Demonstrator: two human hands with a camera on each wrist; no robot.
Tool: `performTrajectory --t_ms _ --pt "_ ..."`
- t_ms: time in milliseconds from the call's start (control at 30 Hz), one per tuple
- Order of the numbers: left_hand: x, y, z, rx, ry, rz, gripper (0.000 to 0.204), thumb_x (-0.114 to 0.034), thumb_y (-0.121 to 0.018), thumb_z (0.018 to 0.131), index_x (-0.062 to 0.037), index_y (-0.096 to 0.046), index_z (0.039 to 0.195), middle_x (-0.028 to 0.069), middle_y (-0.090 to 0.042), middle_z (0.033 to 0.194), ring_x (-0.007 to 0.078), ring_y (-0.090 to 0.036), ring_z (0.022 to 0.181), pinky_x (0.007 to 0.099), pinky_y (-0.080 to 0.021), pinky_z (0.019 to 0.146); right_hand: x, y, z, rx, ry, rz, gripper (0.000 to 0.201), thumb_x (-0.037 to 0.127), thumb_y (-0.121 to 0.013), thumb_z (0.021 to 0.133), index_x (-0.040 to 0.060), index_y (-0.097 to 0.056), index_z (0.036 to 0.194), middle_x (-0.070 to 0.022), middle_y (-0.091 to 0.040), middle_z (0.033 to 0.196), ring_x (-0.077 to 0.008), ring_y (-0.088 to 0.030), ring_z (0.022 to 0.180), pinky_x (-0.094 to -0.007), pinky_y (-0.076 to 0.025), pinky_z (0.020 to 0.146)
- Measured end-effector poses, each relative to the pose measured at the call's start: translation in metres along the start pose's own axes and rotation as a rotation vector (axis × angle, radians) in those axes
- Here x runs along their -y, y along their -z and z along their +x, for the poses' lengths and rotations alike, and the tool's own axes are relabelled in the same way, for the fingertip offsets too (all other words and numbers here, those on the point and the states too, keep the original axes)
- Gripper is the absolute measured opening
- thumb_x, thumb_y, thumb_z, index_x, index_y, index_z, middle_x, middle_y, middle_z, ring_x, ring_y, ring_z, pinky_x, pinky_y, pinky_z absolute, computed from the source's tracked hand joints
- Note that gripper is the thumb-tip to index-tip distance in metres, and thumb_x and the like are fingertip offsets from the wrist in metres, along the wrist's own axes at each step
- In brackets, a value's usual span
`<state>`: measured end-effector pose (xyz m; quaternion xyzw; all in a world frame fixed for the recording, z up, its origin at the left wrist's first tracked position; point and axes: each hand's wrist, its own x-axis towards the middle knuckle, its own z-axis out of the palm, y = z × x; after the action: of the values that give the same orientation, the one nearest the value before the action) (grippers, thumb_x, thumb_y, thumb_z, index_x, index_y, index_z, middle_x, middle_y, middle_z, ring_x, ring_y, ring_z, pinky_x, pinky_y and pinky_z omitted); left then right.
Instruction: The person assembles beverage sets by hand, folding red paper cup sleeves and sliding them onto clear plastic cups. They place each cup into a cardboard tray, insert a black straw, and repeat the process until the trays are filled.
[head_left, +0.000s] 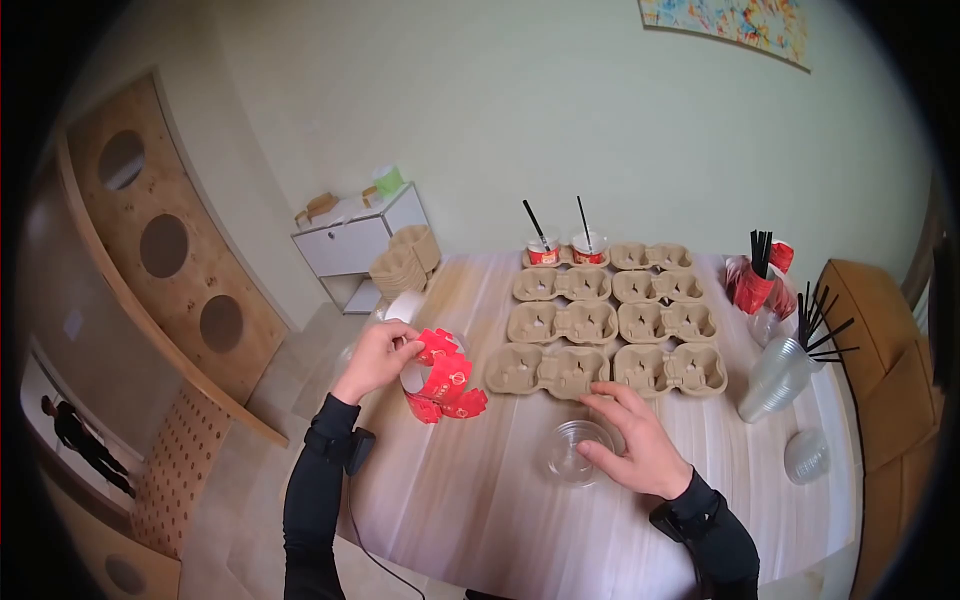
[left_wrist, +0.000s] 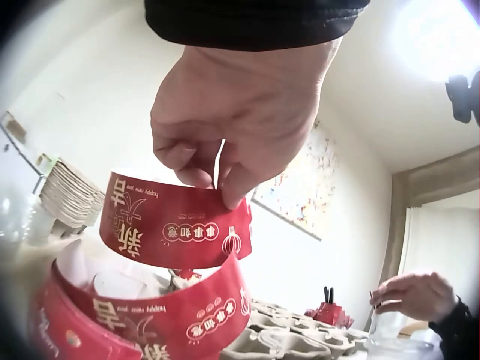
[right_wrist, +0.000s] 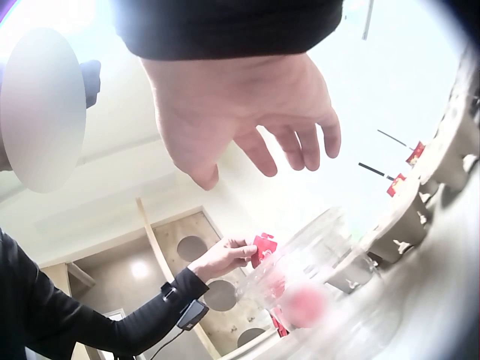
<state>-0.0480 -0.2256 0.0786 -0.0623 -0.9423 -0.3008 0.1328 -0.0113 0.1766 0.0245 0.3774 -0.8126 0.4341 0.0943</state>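
My left hand (head_left: 370, 360) pinches the top edge of a red paper cup sleeve (left_wrist: 165, 225) between thumb and fingers. Gold Chinese lettering and "happy new year" are printed on it. Below it in the left wrist view, more red sleeves (left_wrist: 161, 319) curve in loose rings. A clear plastic cup (head_left: 572, 465) stands on the table under my right hand (head_left: 640, 440), whose fingers are spread and hold nothing. The same cup (right_wrist: 315, 240) appears blurred below the fingers in the right wrist view.
Rows of brown pulp cup carriers (head_left: 548, 370) fill the table's far middle. Two red-sleeved cups with black sticks (head_left: 535, 222) sit in the back carrier. Stacked clear cups (head_left: 775, 380), a clear lid stack (head_left: 807, 457) and a holder of black sticks (head_left: 760, 255) stand right. More carriers (head_left: 400, 265) are stacked back left.
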Motion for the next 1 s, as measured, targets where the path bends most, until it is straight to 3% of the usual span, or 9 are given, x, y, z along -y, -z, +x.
performTrajectory --t_ms 67,133,167,333,400,600,733,933,1000 --pt "-0.002 -0.009 -0.001 0.046 0.065 -0.010 0.014 -0.012 -0.065 0.092 0.0008 -0.069 0.094 0.0124 -0.064 0.082 0.0197 -0.058 0.074 0.0343 -0.049 0.070 0.001 -0.002 0.000 -0.009 0.008 -0.006 0.056 0.029 -0.075 0.085 -0.0017 -0.058 0.129 -0.0228 -0.052 0.134 -0.0405 -0.052 0.123 -0.0439 -0.043 0.104" --pt "0.003 -0.020 0.000 -0.019 -0.242 0.411 0.016 -0.013 -0.059 0.094 0.0014 -0.065 0.099 0.0160 -0.062 0.080 0.0311 -0.059 0.087 0.0420 -0.048 0.080 0.002 -0.003 0.001 -0.011 0.014 -0.010 0.051 0.026 -0.074 0.086 -0.0022 -0.059 0.127 -0.0218 -0.054 0.131 -0.0392 -0.054 0.120 -0.0421 -0.045 0.102" --pt "0.002 -0.022 0.000 0.052 -0.233 0.441 0.020 -0.012 -0.055 0.094 0.0006 -0.059 0.109 0.0186 -0.061 0.089 0.0401 -0.055 0.100 0.0471 -0.045 0.088 0.002 -0.004 0.000 -0.007 0.012 -0.010 0.051 0.026 -0.074 0.086 -0.0022 -0.059 0.127 -0.0218 -0.054 0.131 -0.0392 -0.054 0.120 -0.0421 -0.045 0.102" --pt "0.027 -0.050 0.004 0.035 -0.244 0.373 0.033 -0.007 -0.054 0.091 -0.0035 -0.049 0.124 0.0195 -0.058 0.110 0.0405 -0.054 0.102 0.0471 -0.044 0.091 0.000 -0.006 0.001 -0.006 0.012 -0.013 0.048 0.024 -0.073 0.087 -0.0023 -0.061 0.124 -0.0198 -0.056 0.128 -0.0385 -0.056 0.118 -0.0419 -0.046 0.100" --pt "0.029 -0.054 0.007 -0.058 -0.375 0.344 0.025 -0.006 -0.055 0.089 -0.0043 -0.053 0.114 0.0173 -0.056 0.103 0.0388 -0.054 0.100 0.0464 -0.044 0.090 0.002 -0.006 0.000 -0.003 0.013 -0.017 0.047 0.024 -0.073 0.087 -0.0021 -0.062 0.123 -0.0198 -0.056 0.128 -0.0385 -0.056 0.117 -0.0421 -0.046 0.100" --pt "0.039 -0.057 0.014 -0.019 -0.410 0.350 0.014 -0.003 -0.061 0.079 -0.0057 -0.050 0.088 0.0152 -0.050 0.093 0.0367 -0.050 0.095 0.0443 -0.043 0.084 0.002 -0.005 0.000 0.005 0.017 -0.028 0.043 0.025 -0.072 0.088 -0.0012 -0.064 0.121 -0.0203 -0.056 0.128 -0.0385 -0.057 0.117 -0.0428 -0.046 0.100" --pt "0.019 -0.048 0.008 -0.013 -0.353 0.388 0.021 -0.003 -0.065 0.075 -0.0053 -0.048 0.086 0.0152 -0.048 0.093 0.0367 -0.048 0.096 0.0446 -0.042 0.085 0.000 -0.006 -0.001 0.018 0.029 -0.035 0.043 0.025 -0.072 0.088 -0.0010 -0.064 0.121 -0.0205 -0.056 0.128 -0.0384 -0.057 0.118 -0.0429 -0.046 0.100" --pt "-0.027 -0.044 0.003 -0.348 -0.441 0.133 0.024 -0.001 -0.072 0.075 -0.0050 -0.053 0.090 0.0153 -0.054 0.098 0.0356 -0.049 0.099 0.0432 -0.042 0.088 0.007 0.001 0.003 -0.093 0.042 0.017 0.046 0.016 -0.074 0.085 -0.0007 -0.061 0.126 -0.0206 -0.058 0.127 -0.0381 -0.057 0.118 -0.0416 -0.046 0.100" --pt "-0.061 -0.053 -0.006 -0.497 -0.642 0.009 0.022 0.004 -0.073 0.079 -0.0047 -0.056 0.090 0.0113 -0.062 0.092 0.0285 -0.055 0.089 0.0368 -0.043 0.080 0.015 0.001 0.005 -0.196 0.088 -0.006 0.050 0.012 -0.074 0.085 -0.0014 -0.058 0.130 -0.0205 -0.058 0.129 -0.0376 -0.057 0.119 -0.0413 -0.047 0.101"
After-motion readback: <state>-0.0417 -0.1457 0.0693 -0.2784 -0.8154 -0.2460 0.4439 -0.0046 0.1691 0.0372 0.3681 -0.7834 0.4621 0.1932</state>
